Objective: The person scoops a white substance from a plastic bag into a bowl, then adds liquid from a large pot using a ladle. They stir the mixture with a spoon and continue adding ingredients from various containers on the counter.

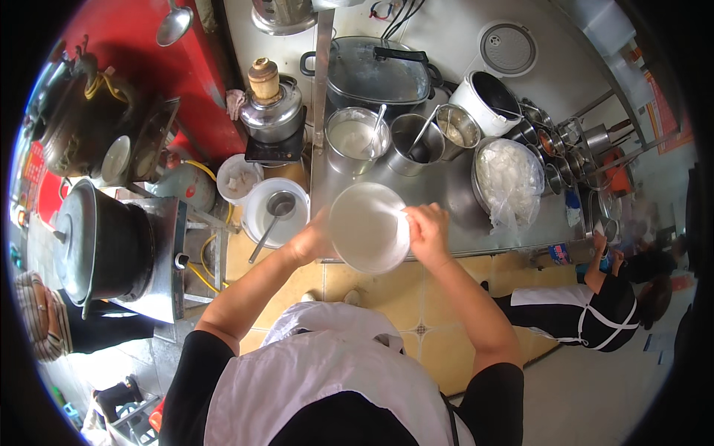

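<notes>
A white bowl (365,228) is held up before my chest, over the front edge of the steel counter (457,206). My right hand (428,231) grips its right rim, with something thin and white, perhaps a cloth, at the fingers. My left hand (312,240) is blurred against the bowl's left side. What lies inside the bowl looks pale and cannot be made out. Beyond it stand a steel pot of white paste (351,134) with spoons, a steel pot with dark contents (427,150), and a smaller steel pot (458,132). To the left, a steel ladle (280,204) rests in a white bucket (251,223).
A bag-covered basin (510,178) and a white cooker pot (463,100) stand right on the counter. A lidded electric pan (379,72) is behind. A large lidded pot (78,240) stands left. A co-worker (602,312) is at the right, another person (42,318) at the left.
</notes>
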The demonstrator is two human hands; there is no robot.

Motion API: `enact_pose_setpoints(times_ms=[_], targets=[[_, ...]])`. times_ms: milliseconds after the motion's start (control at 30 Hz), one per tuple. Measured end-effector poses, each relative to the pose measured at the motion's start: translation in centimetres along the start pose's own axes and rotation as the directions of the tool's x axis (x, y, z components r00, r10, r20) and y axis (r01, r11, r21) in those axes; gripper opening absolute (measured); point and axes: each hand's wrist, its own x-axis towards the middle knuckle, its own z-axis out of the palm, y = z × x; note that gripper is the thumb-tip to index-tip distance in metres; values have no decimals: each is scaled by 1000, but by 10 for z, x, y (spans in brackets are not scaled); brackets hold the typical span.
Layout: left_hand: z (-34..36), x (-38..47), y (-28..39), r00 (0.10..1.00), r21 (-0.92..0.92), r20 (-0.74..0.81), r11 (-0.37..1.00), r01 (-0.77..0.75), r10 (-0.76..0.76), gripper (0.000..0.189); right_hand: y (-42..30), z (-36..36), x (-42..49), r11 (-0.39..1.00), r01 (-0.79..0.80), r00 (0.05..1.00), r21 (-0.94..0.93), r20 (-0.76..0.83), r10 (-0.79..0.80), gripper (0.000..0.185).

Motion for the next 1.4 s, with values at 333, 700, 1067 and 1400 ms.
enact_pose_setpoints(times_ms=[333,700,1067,1400], targets=[[-23,6,-12,991,-424,-130,904,-64,9,60,13,-9,2,982,-186,980,24,82,184,5],[0,8,-14,991,-225,-132,973,-50,20,70,6,8,-20,994,-67,998,80,-12,68,5],[-7,3,-11,997,-267,-63,962,-61,45,69,-6,-9,3,990,79,996,-115,49,-74,15],[-33,2,-19,997,-247,-54,968,33,-48,75,-3,-22,8,945,320,936,-63,174,-305,10]])
